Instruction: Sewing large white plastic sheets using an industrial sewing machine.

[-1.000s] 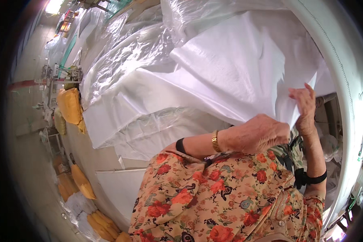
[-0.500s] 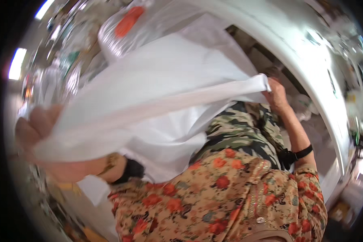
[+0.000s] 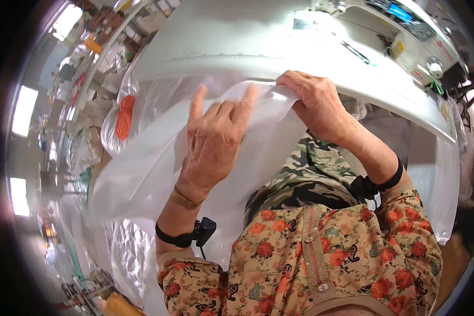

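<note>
— Sheeting point(image 3: 142, 168), white and thin: where is it, and what has changed?

— It hangs before the person's body, from the hands down toward the left side of the lap. Half a second ago it was stretched wide between both hands, the left one a blur far out to the side. Now the left hand point(image 3: 216, 139) is raised near the right hand point(image 3: 316, 108), and the view has turned so that a white tabletop point(image 3: 221, 37) with a ruler marking point(image 3: 224, 56) shows at the top.

— What edges and room are around the hands?

— The tabletop's front edge runs close to the right fingertips, then slopes down to the right. A gap, crossed by the sheeting, separates the hands. Camouflage trousers point(image 3: 321, 168) show below the right hand. A white machine point(image 3: 421, 58) stands at the upper right, well apart from both hands. At the left, an orange bundle point(image 3: 124, 118) lies against shiny clear plastic point(image 3: 110, 131).

— How are the hands posed?

— The right arm bends inward, thumb and fingers pinching the sheeting's upper edge. The left forearm rises, back of the hand in view, outer digits pointing up and spread, middle fingers curled. Their tips are hidden, so I cannot tell whether that hand grips anything.
</note>
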A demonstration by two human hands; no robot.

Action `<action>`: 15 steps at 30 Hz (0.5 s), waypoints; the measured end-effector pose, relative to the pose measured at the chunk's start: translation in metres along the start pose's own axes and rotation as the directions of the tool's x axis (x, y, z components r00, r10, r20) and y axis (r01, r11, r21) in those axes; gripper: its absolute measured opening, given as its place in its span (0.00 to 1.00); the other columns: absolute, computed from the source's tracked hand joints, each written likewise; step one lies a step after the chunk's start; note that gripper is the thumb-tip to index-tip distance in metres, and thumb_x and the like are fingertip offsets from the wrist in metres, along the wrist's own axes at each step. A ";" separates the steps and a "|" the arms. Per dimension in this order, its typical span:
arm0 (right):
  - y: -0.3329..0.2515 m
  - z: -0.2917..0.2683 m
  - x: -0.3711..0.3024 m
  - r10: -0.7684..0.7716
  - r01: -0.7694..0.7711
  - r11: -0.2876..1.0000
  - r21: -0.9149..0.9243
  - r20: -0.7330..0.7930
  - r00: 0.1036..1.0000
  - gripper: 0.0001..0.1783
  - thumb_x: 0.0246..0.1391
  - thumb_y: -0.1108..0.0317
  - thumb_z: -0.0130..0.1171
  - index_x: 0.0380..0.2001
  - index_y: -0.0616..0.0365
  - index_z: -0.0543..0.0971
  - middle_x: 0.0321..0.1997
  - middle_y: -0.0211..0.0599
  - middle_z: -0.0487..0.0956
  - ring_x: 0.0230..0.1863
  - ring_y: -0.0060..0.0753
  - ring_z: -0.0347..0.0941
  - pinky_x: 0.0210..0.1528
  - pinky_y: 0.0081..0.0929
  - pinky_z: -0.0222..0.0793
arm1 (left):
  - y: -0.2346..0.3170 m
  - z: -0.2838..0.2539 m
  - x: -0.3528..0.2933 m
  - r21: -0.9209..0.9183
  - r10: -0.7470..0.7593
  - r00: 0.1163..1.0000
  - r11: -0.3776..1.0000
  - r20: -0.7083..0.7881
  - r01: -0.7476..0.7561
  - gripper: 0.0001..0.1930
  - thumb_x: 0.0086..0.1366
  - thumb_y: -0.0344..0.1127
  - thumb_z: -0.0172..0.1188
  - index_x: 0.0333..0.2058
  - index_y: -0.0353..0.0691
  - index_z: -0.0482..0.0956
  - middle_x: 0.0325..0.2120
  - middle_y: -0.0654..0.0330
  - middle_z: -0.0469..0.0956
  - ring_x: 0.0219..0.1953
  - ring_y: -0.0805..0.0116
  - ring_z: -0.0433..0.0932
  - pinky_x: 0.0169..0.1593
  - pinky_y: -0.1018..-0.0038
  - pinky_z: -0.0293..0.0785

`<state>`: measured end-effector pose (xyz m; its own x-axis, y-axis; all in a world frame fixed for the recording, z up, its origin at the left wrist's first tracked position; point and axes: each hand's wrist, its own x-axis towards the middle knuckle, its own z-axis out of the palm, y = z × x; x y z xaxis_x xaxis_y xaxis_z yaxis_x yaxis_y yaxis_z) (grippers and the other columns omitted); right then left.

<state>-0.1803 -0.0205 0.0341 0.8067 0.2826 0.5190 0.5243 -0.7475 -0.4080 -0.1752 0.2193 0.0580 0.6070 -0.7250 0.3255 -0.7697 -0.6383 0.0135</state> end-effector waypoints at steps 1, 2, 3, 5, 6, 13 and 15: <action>-0.003 -0.008 -0.002 -0.011 0.012 0.998 -0.069 0.017 1.000 0.12 0.49 0.75 0.59 0.38 0.58 0.71 0.35 0.42 0.79 0.36 0.50 0.78 0.35 0.43 0.73 | -0.002 0.000 0.011 0.049 -0.007 1.000 0.999 0.030 0.006 0.31 0.52 0.28 0.65 0.57 0.36 0.71 0.41 0.52 0.79 0.44 0.51 0.78 0.58 0.53 0.68; -0.005 -0.015 -0.004 -0.087 0.084 0.989 -0.125 -0.021 0.996 0.12 0.50 0.74 0.59 0.39 0.58 0.71 0.35 0.41 0.79 0.35 0.49 0.79 0.34 0.42 0.73 | -0.009 -0.006 0.020 -0.094 -0.036 0.997 0.995 -0.074 0.029 0.28 0.51 0.24 0.62 0.54 0.37 0.74 0.36 0.51 0.79 0.39 0.50 0.78 0.50 0.57 0.72; -0.005 -0.019 -0.007 -0.066 0.062 0.985 -0.161 -0.024 0.998 0.11 0.53 0.72 0.59 0.39 0.59 0.71 0.32 0.40 0.80 0.31 0.48 0.79 0.32 0.41 0.74 | -0.013 -0.012 0.028 -0.230 -0.113 0.989 0.969 -0.098 0.088 0.26 0.50 0.20 0.59 0.51 0.38 0.77 0.30 0.50 0.79 0.33 0.49 0.79 0.43 0.60 0.76; 0.001 -0.025 -0.015 0.055 -0.026 0.967 -0.253 0.109 0.992 0.10 0.55 0.72 0.58 0.40 0.58 0.71 0.30 0.40 0.80 0.29 0.47 0.79 0.31 0.41 0.74 | -0.025 -0.033 0.036 -0.068 0.052 0.910 0.994 -0.410 -0.087 0.20 0.49 0.16 0.55 0.41 0.38 0.79 0.29 0.48 0.78 0.31 0.48 0.78 0.33 0.59 0.73; 0.006 -0.028 -0.018 0.041 0.011 0.954 -0.301 0.166 0.985 0.10 0.56 0.71 0.57 0.40 0.57 0.70 0.27 0.39 0.79 0.27 0.46 0.79 0.30 0.41 0.74 | -0.040 -0.055 0.038 0.039 -0.005 0.929 0.999 -0.369 0.021 0.21 0.49 0.16 0.54 0.43 0.39 0.80 0.30 0.48 0.79 0.30 0.48 0.79 0.32 0.62 0.74; 0.002 -0.037 -0.046 0.334 -0.357 0.851 0.386 0.126 0.934 0.18 0.56 0.56 0.64 0.31 0.64 0.80 0.31 0.42 0.82 0.27 0.38 0.78 0.33 0.34 0.73 | -0.049 -0.108 0.090 0.082 -0.029 0.920 0.994 -0.391 0.066 0.05 0.56 0.30 0.63 0.32 0.40 0.81 0.24 0.49 0.79 0.28 0.48 0.79 0.30 0.63 0.73; -0.023 -0.023 -0.055 0.157 -0.233 0.756 0.611 0.177 0.972 0.24 0.51 0.50 0.68 0.38 0.63 0.78 0.34 0.44 0.82 0.32 0.40 0.79 0.36 0.35 0.74 | -0.033 -0.110 0.107 0.177 0.023 0.926 0.983 -0.377 0.048 0.03 0.54 0.29 0.62 0.27 0.37 0.78 0.21 0.47 0.77 0.26 0.46 0.77 0.29 0.61 0.71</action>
<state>-0.2432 -0.0325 0.0320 0.9143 0.2638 0.3074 0.3749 -0.2638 -0.8887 -0.1066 0.1911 0.1962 0.4693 -0.5883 0.6585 -0.6927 -0.7077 -0.1386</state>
